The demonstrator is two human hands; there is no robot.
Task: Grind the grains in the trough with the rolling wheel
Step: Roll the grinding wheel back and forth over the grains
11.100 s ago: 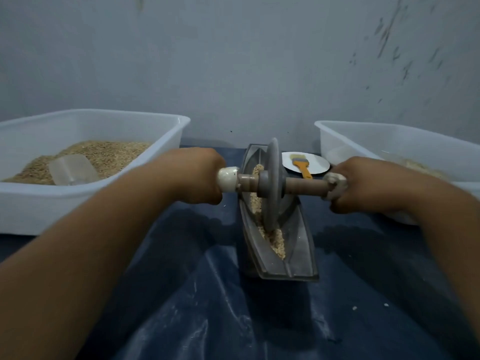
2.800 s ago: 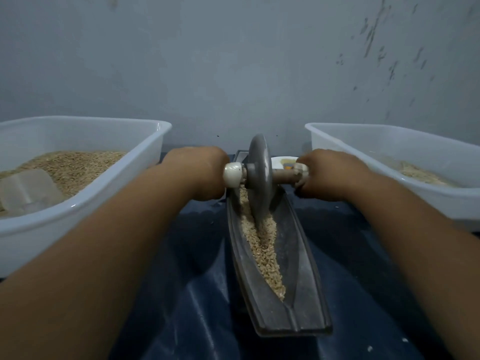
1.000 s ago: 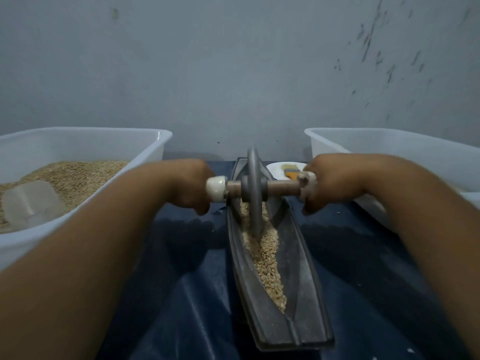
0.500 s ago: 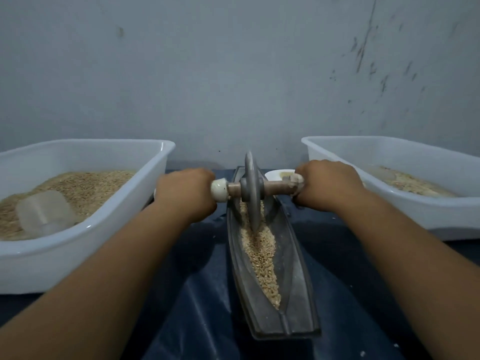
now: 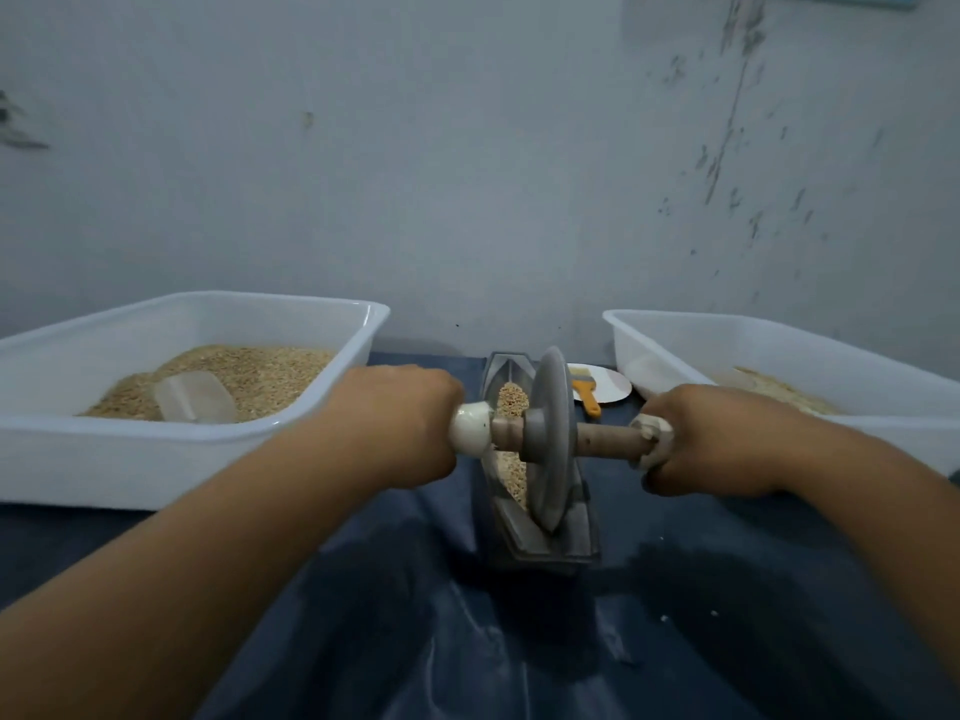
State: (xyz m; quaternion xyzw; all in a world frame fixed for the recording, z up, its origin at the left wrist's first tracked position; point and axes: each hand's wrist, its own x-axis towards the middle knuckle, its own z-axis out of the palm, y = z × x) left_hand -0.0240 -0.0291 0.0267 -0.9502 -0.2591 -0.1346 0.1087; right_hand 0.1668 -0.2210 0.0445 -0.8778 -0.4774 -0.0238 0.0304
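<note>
A grey boat-shaped trough (image 5: pixel 563 543) lies lengthwise on the dark blue table cover, with tan grains (image 5: pixel 511 402) along its groove. The grey rolling wheel (image 5: pixel 550 439) stands on edge in the trough, near its front half, tilted slightly. A wooden axle with white end caps runs through the wheel. My left hand (image 5: pixel 400 423) grips the left end of the axle, and my right hand (image 5: pixel 711 444) grips the right end. The grains under and in front of the wheel are hidden by it.
A white tub (image 5: pixel 197 444) of grain with a clear scoop (image 5: pixel 195 397) stands at the left. Another white tub (image 5: pixel 779 350) with some ground grain stands at the right. Behind the trough a white plate (image 5: pixel 610 384) holds an orange-handled brush (image 5: pixel 584 394). A grey wall is close behind.
The wheel has rolled from the far end of the trough toward me, and both hands came back with it. The view has also tilted up.
</note>
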